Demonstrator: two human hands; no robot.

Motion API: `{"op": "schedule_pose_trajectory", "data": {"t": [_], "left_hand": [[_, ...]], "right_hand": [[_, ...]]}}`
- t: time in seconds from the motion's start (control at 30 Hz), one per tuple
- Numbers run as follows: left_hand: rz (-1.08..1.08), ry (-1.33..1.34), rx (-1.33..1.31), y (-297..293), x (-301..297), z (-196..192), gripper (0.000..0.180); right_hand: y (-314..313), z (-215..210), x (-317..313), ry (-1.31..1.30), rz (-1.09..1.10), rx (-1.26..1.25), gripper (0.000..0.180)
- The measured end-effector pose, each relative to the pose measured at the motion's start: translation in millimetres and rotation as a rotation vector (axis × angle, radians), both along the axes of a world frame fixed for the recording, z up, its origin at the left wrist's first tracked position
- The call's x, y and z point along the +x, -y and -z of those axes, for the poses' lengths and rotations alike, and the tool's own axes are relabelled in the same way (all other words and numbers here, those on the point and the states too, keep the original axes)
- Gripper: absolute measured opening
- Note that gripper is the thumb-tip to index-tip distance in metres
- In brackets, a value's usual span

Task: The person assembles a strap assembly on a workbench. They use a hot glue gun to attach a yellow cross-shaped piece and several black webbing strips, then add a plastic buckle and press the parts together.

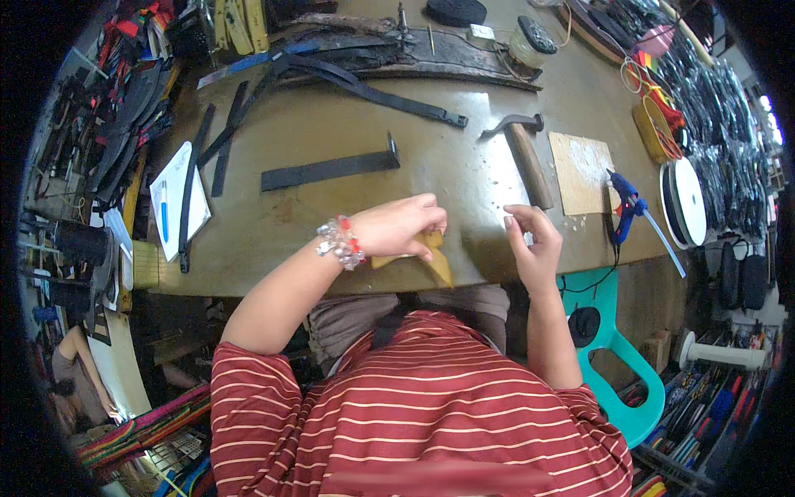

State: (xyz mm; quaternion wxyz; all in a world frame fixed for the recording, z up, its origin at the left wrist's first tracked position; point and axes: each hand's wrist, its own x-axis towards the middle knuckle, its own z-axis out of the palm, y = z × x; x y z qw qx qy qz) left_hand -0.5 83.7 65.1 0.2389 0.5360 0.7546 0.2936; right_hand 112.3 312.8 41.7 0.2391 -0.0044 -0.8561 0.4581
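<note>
My left hand (406, 228), with a beaded bracelet (341, 243) on its wrist, is closed on a piece of thin yellow material (440, 263) near the table's front edge. Whether it is cloth or a sheet I cannot tell. To its right, my right hand (538, 244) is raised with thumb and forefinger brought together in a pinch; anything between them is too small to make out. Beyond the left hand lies a flat black strap (331, 169) with an upright end. A hammer (528, 161) with a wooden handle rests just beyond the right hand.
On the right are a stained cardboard piece (584, 170), a blue glue gun (629, 207) and a white spool (686, 203). A black buckled strap (373, 95) crosses the far side. Paper with a blue pen (164, 211) lies left. A teal chair (609, 331) stands beside me.
</note>
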Motion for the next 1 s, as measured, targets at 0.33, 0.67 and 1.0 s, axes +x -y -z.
{"op": "schedule_pose_trajectory", "data": {"t": [0.33,0.67,1.0], "left_hand": [[-0.148,-0.455,0.214,74,2,20,0.011],[-0.757,-0.627,0.183,100,28,17,0.032],[-0.447,-0.382,0.169,83,-41,54,0.027]], "right_hand": [[49,3,-157,-0.047,-0.74,0.394,0.042],[62,-44,-183,0.045,-0.787,0.448,0.025],[65,-13,-105,0.038,-0.908,0.46,0.023]]}}
